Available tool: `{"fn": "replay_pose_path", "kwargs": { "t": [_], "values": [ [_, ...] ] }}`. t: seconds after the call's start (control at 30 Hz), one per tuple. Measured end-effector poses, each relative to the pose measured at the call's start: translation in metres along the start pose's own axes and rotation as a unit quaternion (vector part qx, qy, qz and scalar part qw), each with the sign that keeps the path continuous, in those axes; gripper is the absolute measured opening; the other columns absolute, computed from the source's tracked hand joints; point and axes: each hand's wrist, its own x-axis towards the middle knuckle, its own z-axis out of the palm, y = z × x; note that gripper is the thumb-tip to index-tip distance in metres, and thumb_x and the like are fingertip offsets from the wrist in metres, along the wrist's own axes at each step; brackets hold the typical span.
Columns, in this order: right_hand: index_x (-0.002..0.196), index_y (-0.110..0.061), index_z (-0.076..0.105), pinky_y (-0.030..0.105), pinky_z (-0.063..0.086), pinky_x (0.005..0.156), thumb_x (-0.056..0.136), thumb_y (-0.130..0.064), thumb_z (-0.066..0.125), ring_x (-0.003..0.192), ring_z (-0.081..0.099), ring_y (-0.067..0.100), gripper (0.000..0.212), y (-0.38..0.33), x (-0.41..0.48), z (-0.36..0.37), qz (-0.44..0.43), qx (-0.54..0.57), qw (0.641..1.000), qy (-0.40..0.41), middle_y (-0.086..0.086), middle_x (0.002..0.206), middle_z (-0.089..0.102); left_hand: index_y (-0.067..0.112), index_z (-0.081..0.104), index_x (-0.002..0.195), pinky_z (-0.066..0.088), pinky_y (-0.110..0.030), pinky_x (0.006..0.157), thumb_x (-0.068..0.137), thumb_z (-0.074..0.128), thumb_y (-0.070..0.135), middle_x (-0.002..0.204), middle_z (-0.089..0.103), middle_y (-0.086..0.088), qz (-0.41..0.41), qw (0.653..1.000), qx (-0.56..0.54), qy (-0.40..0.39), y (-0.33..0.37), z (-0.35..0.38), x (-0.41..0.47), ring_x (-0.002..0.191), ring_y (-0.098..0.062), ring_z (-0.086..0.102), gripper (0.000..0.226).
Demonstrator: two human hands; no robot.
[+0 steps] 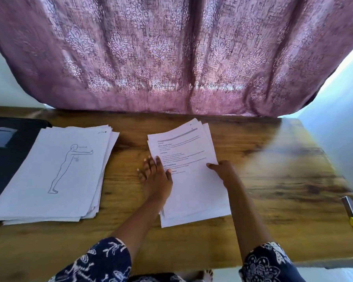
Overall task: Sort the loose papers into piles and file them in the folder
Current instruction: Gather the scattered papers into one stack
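While the left hand (155, 177) lies flat with straight, spread fingers on the left edge of the printed-text pile (189, 180), its grip holding nothing, the right hand (224, 169) has its grip closed on that pile's right edge, thumb on top. A 2nd stack, the figure-drawing pile (55, 171), lies to the left on the wooden surface (273, 169), its left edge over the black folder (6, 159).
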Motion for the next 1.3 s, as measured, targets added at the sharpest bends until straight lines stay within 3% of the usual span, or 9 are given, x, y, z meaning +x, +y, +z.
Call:
{"fn": "replay_pose_path", "kwargs": {
  "t": [0.23, 0.37, 0.57, 0.67, 0.8, 0.9, 1.03, 1.17, 1.3],
  "values": [
    [0.111, -0.006, 0.060, 0.037, 0.054, 0.076, 0.065, -0.044, 0.077, 0.093, 0.062, 0.032, 0.062, 0.004, 0.007, 0.009, -0.009, 0.000, 1.000, 0.002, 0.013, 0.110, 0.062, 0.015, 0.002, 0.154, -0.009, -0.052, 0.116, 0.102, 0.026, 0.045, 0.162, 0.002, -0.010, 0.006, 1.000, -0.006, 0.001, -0.001, 0.000, 0.000, 0.149, -0.030, -0.006, 0.065],
    [0.108, -0.006, 0.046, 0.035, 0.050, 0.071, 0.080, -0.025, 0.076, 0.087, 0.059, 0.029, 0.045, -0.007, -0.006, 0.002, 0.009, 0.047, 0.999, -0.012, 0.009, 0.097, 0.058, 0.015, 0.003, 0.154, -0.008, -0.052, 0.116, 0.102, 0.025, 0.046, 0.162, 0.002, -0.011, 0.006, 1.000, -0.004, 0.005, -0.002, 0.001, -0.001, 0.149, -0.030, -0.006, 0.065],
    [0.110, 0.003, 0.066, 0.051, 0.051, 0.092, 0.077, -0.008, 0.075, 0.097, 0.066, 0.038, 0.036, -0.006, -0.003, -0.012, 0.005, 0.095, 0.983, -0.160, 0.019, 0.109, 0.069, 0.018, 0.001, 0.155, -0.007, -0.051, 0.117, 0.101, 0.025, 0.049, 0.162, 0.002, -0.008, 0.002, 1.000, -0.014, 0.015, 0.000, 0.002, 0.001, 0.149, -0.029, -0.005, 0.067],
    [0.108, 0.003, 0.066, 0.050, 0.055, 0.083, 0.082, -0.007, 0.072, 0.091, 0.068, 0.038, 0.029, -0.011, -0.010, -0.018, -0.084, 0.125, 0.975, -0.164, 0.020, 0.105, 0.070, 0.020, 0.007, 0.154, -0.003, -0.050, 0.119, 0.094, 0.037, 0.061, 0.161, 0.014, -0.004, -0.027, 0.988, -0.150, 0.023, -0.003, 0.000, 0.007, 0.149, -0.028, 0.008, 0.079],
    [0.101, 0.004, 0.067, 0.048, 0.057, 0.079, 0.083, -0.010, 0.069, 0.089, 0.068, 0.037, 0.023, -0.020, -0.020, -0.030, -0.149, 0.207, 0.953, -0.162, 0.018, 0.099, 0.072, 0.020, 0.042, 0.141, 0.048, -0.051, 0.099, 0.051, 0.074, 0.078, 0.132, 0.059, -0.002, -0.137, 0.789, -0.597, -0.036, -0.001, -0.050, 0.019, 0.115, -0.023, 0.061, 0.111],
    [0.095, -0.002, 0.071, 0.040, 0.057, 0.076, 0.081, -0.010, 0.070, 0.084, 0.069, 0.026, 0.016, -0.044, -0.029, -0.041, -0.200, 0.235, 0.937, -0.164, 0.010, 0.092, 0.074, 0.021, 0.065, 0.110, 0.054, -0.043, 0.088, 0.078, 0.076, 0.034, 0.103, 0.074, 0.000, -0.106, 0.695, -0.702, -0.115, 0.014, -0.100, 0.029, 0.093, -0.020, 0.070, 0.035],
    [0.085, -0.012, 0.070, 0.031, 0.052, 0.064, 0.087, -0.016, 0.070, 0.073, 0.068, 0.014, 0.005, -0.081, -0.033, -0.048, -0.322, 0.065, 0.943, -0.050, -0.004, 0.077, 0.073, 0.027, 0.067, 0.101, 0.049, -0.029, 0.096, 0.079, 0.078, 0.024, 0.104, 0.070, 0.015, 0.025, 0.764, -0.644, 0.016, 0.035, -0.138, 0.029, 0.104, -0.008, 0.065, 0.025],
    [0.083, -0.013, 0.064, 0.022, 0.046, 0.057, 0.090, -0.015, 0.065, 0.065, 0.063, 0.002, 0.008, -0.085, -0.037, -0.030, -0.338, 0.122, 0.931, 0.068, -0.004, 0.071, 0.066, 0.033, 0.063, 0.100, 0.048, -0.010, 0.077, 0.080, 0.078, 0.028, 0.092, 0.068, 0.029, 0.101, 0.829, -0.538, 0.116, 0.039, -0.120, 0.021, 0.092, 0.012, 0.062, 0.025],
    [0.093, -0.020, 0.063, 0.026, 0.052, 0.069, 0.089, -0.014, 0.066, 0.090, 0.067, 0.015, 0.008, -0.060, -0.022, 0.011, -0.278, 0.172, 0.945, 0.030, -0.008, 0.085, 0.066, 0.014, 0.063, 0.075, 0.047, -0.019, 0.053, 0.080, 0.072, 0.048, 0.065, 0.065, 0.013, 0.058, 0.890, -0.432, 0.132, 0.032, -0.071, 0.031, 0.067, -0.011, 0.069, 0.036]
  ]
}}
